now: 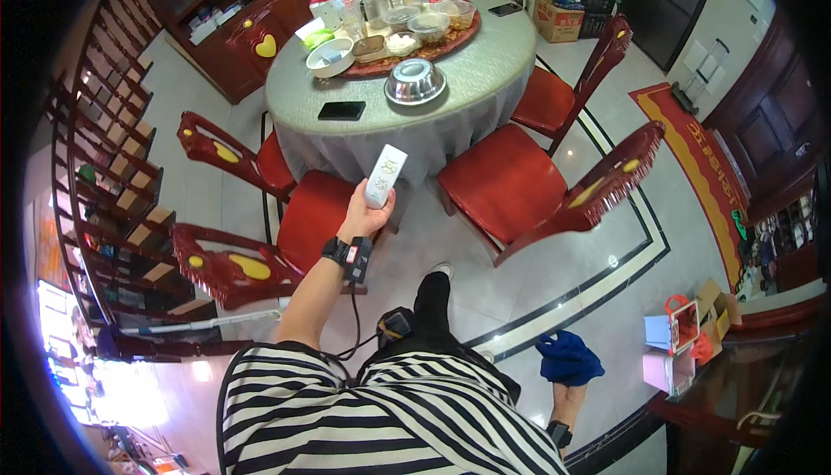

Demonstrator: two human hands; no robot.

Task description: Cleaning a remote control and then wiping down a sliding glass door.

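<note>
My left hand (369,214) grips a slim white box (383,179) by its near end and tilts it up in front of me. Cartoon-like pictures are printed on its face. A crumpled dark blue cloth (570,359) is bunched in my right hand (569,394), low at my right side. The cloth covers most of those fingers. Beyond the white box stands a round table (292,95) under a pale cloth. Near its front edge lie a black phone (341,110) and an upturned steel bowl (415,81).
A red turntable (459,41) carries jars, bottles and food bowls. Red-seated wooden chairs (500,183) flank my path to the table. Stair railings (81,215) run along the left. Cardboard boxes (557,14) are stacked at the back right. A pink bin (667,371) stands at right.
</note>
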